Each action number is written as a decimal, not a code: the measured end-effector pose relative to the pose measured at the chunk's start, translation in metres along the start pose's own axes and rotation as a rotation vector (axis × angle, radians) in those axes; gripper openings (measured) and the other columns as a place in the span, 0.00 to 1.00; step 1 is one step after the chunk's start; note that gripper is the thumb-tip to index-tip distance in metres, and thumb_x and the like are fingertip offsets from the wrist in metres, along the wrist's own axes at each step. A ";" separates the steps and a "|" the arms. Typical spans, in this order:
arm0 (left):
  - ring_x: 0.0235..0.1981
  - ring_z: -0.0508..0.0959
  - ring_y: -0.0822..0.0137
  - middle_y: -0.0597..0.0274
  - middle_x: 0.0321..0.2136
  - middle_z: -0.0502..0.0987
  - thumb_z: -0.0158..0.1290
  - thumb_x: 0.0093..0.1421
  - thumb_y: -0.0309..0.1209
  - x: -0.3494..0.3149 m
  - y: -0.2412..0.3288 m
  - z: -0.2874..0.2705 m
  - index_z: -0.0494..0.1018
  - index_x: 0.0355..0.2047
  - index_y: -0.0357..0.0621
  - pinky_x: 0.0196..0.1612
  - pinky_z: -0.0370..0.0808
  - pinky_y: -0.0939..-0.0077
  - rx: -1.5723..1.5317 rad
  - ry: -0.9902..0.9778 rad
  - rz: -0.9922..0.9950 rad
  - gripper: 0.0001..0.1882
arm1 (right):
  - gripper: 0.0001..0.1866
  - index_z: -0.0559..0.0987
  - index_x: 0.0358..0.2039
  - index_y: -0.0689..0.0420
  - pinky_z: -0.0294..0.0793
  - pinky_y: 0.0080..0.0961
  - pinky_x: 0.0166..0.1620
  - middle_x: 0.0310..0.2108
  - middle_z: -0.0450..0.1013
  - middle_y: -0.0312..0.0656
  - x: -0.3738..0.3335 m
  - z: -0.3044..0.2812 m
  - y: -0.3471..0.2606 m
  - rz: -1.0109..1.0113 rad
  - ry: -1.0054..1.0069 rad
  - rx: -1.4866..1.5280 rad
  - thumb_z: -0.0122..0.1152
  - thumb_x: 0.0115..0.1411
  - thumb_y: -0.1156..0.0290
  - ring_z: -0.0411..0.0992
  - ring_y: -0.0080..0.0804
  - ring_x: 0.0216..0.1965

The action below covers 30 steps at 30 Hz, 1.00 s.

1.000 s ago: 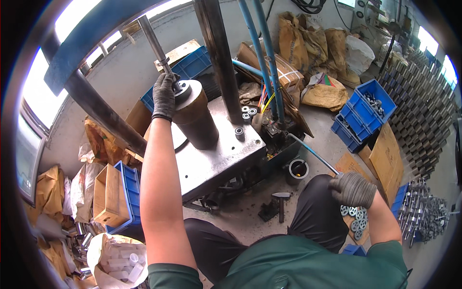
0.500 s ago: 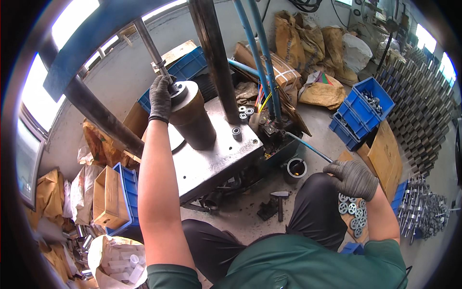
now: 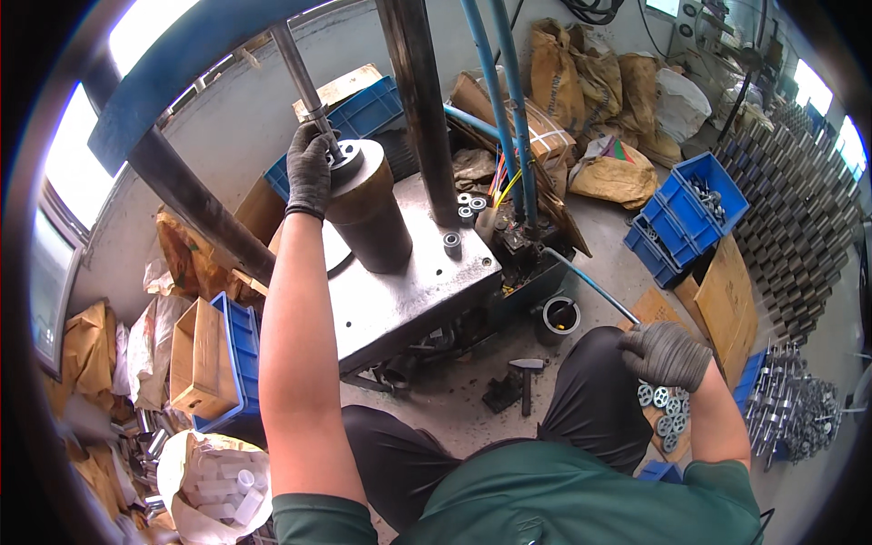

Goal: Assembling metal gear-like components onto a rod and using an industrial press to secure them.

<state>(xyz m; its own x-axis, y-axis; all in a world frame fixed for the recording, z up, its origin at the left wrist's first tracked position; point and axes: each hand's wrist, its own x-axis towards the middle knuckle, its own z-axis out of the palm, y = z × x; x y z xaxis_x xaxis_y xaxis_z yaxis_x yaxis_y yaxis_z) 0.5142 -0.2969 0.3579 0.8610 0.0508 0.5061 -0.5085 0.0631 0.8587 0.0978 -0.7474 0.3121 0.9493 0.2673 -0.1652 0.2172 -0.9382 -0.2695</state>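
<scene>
My left hand [image 3: 309,171], in a dark grey glove, is closed around the lower end of a steel shaft [image 3: 296,68] that slants down from the blue press frame [image 3: 163,68]. Just beside its fingers, a dark disc with holes [image 3: 346,156] sits on top of a thick upright metal cylinder [image 3: 372,222]. That cylinder stands on a steel press table [image 3: 386,304]. On the right, my gloved right hand [image 3: 669,353] is wrapped round the end of a blue lever [image 3: 592,285], which runs to the pump unit beside the table.
Several bearings [image 3: 452,242] lie on the table near a dark column [image 3: 427,109]. A hammer [image 3: 527,386] and a metal ring [image 3: 560,315] are on the floor. Blue crates [image 3: 686,213] and stacked metal tubes [image 3: 790,200] stand right; a bag of plastic sleeves [image 3: 213,481] sits lower left.
My right hand and the lever's end have gone slightly lower. The left hand stays at the shaft's lower end. The whole view has shifted a little.
</scene>
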 end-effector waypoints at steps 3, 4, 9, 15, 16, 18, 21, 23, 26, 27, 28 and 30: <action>0.39 0.80 0.68 0.57 0.38 0.82 0.51 0.63 0.24 0.000 0.000 0.000 0.77 0.47 0.39 0.45 0.77 0.74 0.003 -0.001 -0.004 0.13 | 0.18 0.82 0.49 0.56 0.77 0.47 0.50 0.41 0.80 0.53 0.002 -0.015 -0.001 0.021 0.110 0.125 0.58 0.62 0.61 0.79 0.55 0.45; 0.39 0.80 0.68 0.57 0.38 0.82 0.51 0.63 0.24 0.000 0.000 0.000 0.77 0.47 0.38 0.45 0.78 0.74 -0.010 0.002 -0.015 0.13 | 0.21 0.81 0.54 0.56 0.77 0.46 0.53 0.44 0.80 0.54 0.003 -0.021 0.002 0.041 0.083 0.123 0.59 0.63 0.60 0.78 0.55 0.48; 0.37 0.80 0.68 0.57 0.36 0.82 0.51 0.63 0.23 0.002 -0.001 0.002 0.78 0.44 0.38 0.44 0.78 0.75 -0.017 0.015 -0.013 0.11 | 0.20 0.81 0.52 0.56 0.77 0.46 0.53 0.45 0.80 0.54 0.006 -0.024 0.003 0.044 -0.029 0.043 0.58 0.63 0.60 0.78 0.55 0.48; 0.34 0.80 0.70 0.58 0.35 0.83 0.50 0.62 0.21 0.003 -0.004 0.000 0.78 0.42 0.38 0.43 0.79 0.77 -0.036 0.013 -0.032 0.10 | 0.20 0.82 0.52 0.57 0.77 0.45 0.54 0.45 0.81 0.54 0.007 -0.023 0.006 0.053 -0.018 0.129 0.57 0.63 0.62 0.78 0.54 0.49; 0.34 0.80 0.70 0.58 0.35 0.82 0.50 0.61 0.21 0.004 -0.004 0.000 0.78 0.42 0.38 0.43 0.79 0.77 -0.024 0.013 -0.050 0.10 | 0.20 0.82 0.52 0.57 0.77 0.45 0.54 0.46 0.81 0.54 0.007 -0.023 0.006 0.082 0.008 0.126 0.57 0.63 0.63 0.78 0.54 0.49; 0.34 0.80 0.70 0.58 0.34 0.82 0.49 0.61 0.21 0.004 -0.004 -0.001 0.78 0.41 0.38 0.43 0.79 0.77 -0.011 0.004 -0.043 0.10 | 0.20 0.82 0.52 0.57 0.77 0.45 0.54 0.46 0.81 0.54 0.007 -0.025 0.005 0.082 -0.085 0.078 0.56 0.62 0.64 0.78 0.54 0.49; 0.34 0.80 0.70 0.59 0.34 0.82 0.49 0.61 0.21 0.005 -0.005 -0.001 0.78 0.41 0.38 0.43 0.79 0.77 -0.008 0.002 -0.048 0.11 | 0.19 0.83 0.50 0.58 0.78 0.44 0.51 0.43 0.81 0.53 0.007 -0.027 0.005 0.043 -0.027 0.087 0.57 0.62 0.65 0.80 0.53 0.46; 0.34 0.80 0.70 0.59 0.33 0.82 0.49 0.61 0.21 0.005 -0.005 -0.001 0.78 0.41 0.38 0.43 0.79 0.77 -0.022 0.005 -0.057 0.11 | 0.18 0.84 0.48 0.59 0.80 0.42 0.48 0.40 0.82 0.53 0.008 -0.028 0.004 -0.012 0.111 0.157 0.58 0.62 0.66 0.81 0.51 0.42; 0.34 0.80 0.70 0.59 0.34 0.82 0.49 0.61 0.21 0.004 -0.006 -0.001 0.78 0.41 0.38 0.43 0.79 0.76 -0.043 0.005 -0.049 0.10 | 0.19 0.83 0.51 0.58 0.77 0.45 0.54 0.44 0.81 0.55 0.008 -0.027 0.005 0.074 0.097 0.157 0.55 0.62 0.65 0.79 0.54 0.48; 0.34 0.80 0.69 0.58 0.34 0.82 0.49 0.61 0.21 0.004 -0.006 -0.001 0.78 0.41 0.38 0.43 0.79 0.76 -0.043 0.004 -0.044 0.10 | 0.19 0.83 0.51 0.58 0.77 0.45 0.54 0.43 0.81 0.55 0.008 -0.026 0.005 0.063 0.010 0.104 0.55 0.62 0.65 0.79 0.54 0.47; 0.34 0.80 0.69 0.58 0.34 0.82 0.49 0.61 0.21 0.004 -0.005 -0.001 0.78 0.41 0.38 0.43 0.79 0.75 -0.039 0.007 -0.044 0.10 | 0.19 0.83 0.51 0.58 0.77 0.45 0.53 0.42 0.82 0.55 0.009 -0.026 0.005 0.061 -0.095 0.045 0.56 0.62 0.65 0.80 0.54 0.47; 0.35 0.80 0.69 0.58 0.34 0.82 0.49 0.61 0.21 0.005 -0.005 -0.002 0.78 0.41 0.37 0.43 0.79 0.75 -0.018 -0.005 -0.037 0.10 | 0.19 0.83 0.51 0.58 0.78 0.45 0.52 0.42 0.82 0.55 0.010 -0.028 0.004 0.093 -0.061 0.093 0.56 0.62 0.66 0.80 0.54 0.46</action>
<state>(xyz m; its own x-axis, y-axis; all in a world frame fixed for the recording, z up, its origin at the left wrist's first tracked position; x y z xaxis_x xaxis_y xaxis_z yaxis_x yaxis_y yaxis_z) 0.5206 -0.2954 0.3563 0.8794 0.0432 0.4741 -0.4761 0.0829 0.8755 0.1143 -0.7550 0.3354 0.9482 0.1957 -0.2501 0.1042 -0.9357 -0.3370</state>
